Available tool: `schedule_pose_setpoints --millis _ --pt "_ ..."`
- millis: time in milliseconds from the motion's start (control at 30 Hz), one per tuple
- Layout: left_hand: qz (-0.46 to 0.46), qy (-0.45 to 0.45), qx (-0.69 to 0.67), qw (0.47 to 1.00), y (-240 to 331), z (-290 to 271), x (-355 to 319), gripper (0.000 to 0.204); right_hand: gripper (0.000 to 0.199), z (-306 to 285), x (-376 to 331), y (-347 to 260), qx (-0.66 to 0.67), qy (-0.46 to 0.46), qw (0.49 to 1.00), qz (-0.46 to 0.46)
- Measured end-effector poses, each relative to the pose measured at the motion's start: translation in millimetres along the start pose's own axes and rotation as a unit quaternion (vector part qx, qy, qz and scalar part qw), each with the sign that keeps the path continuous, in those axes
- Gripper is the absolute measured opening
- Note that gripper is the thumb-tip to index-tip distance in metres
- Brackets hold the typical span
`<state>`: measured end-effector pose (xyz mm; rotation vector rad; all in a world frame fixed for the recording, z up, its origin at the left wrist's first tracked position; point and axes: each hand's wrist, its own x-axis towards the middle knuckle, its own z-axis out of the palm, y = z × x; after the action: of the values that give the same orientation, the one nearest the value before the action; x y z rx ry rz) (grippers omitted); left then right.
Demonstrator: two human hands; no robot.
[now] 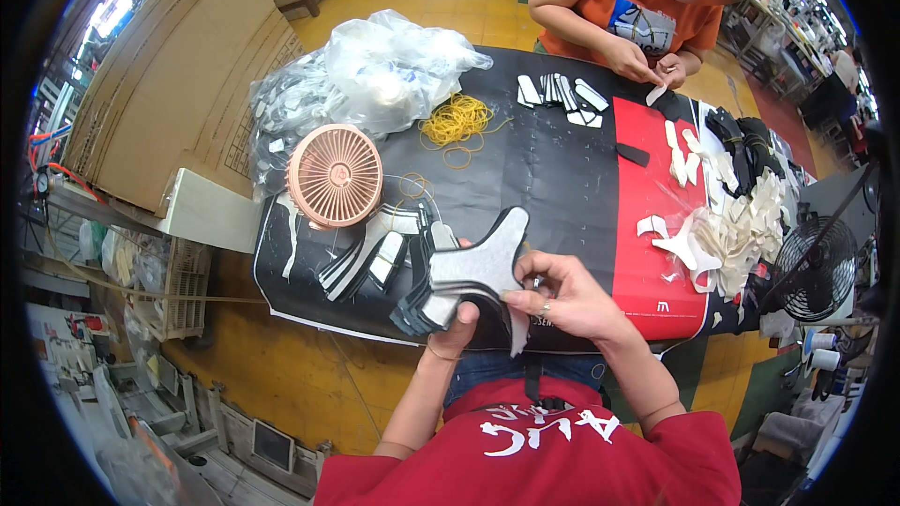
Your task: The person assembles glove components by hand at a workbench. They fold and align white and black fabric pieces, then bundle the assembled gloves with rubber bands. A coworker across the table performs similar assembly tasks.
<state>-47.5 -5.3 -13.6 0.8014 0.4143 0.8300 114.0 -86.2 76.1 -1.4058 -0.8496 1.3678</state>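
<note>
Basically looking at a pretty cluttered work table [553,187], black straight ahead of both hands and red off to the right of the right hand. Yellow floor [300,384] around it, big cardboard sheets [178,75] well off to the left of the left hand, black fan [817,256] way out to the right of the right hand. Closer in, got a pink fan [336,175] ahead and left of the left hand, clear plastic bags [394,66] past that, and a tangle of yellow loops [457,120] straight ahead of the left hand. Well ahead of the right hand, some black-and-white strips [562,96] and a co-worker [619,0] in orange; off to its right, a heap of cream pieces [741,225].

As for the hands: left hand [456,331] clasped around a stack of grey branched pieces [478,258], thumb on the near side, fingers mostly hidden (thin band around that wrist, by the way). Right hand [562,292] curled nearly closed, thumb and fingertips clamped on the right edge of the same stack. Stack held right between both hands, over the near part of the table.
</note>
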Motion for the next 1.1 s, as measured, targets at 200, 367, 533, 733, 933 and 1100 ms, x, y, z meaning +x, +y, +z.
schedule_pose_setpoints --millis 200,367,533,733,933,1100 --pt "-0.091 -0.007 -0.091 0.992 4 -4 0 0.111 0.022 -28 0 -22 0.116 -0.099 0.988 0.013" --pt "-0.135 -0.037 -0.051 0.989 14 1 2 0.123 0.019 -26 4 -28 0.206 -0.131 0.969 0.047" --pt "-0.052 -0.092 -0.005 0.994 19 13 12 0.118 0.024 6 8 -3 -0.053 0.001 0.998 0.021" --pt "-0.081 -0.082 -0.004 0.993 19 23 10 0.055 0.041 11 -2 0 -0.330 0.121 0.922 -0.163" --pt "-0.028 -0.025 -0.138 0.990 29 13 10 0.042 0.037 -24 -5 -4 0.175 0.018 0.983 -0.050" --pt "-0.111 -0.139 -0.094 0.980 38 12 5 0.052 0.025 -48 8 11 0.243 0.052 0.963 -0.101"
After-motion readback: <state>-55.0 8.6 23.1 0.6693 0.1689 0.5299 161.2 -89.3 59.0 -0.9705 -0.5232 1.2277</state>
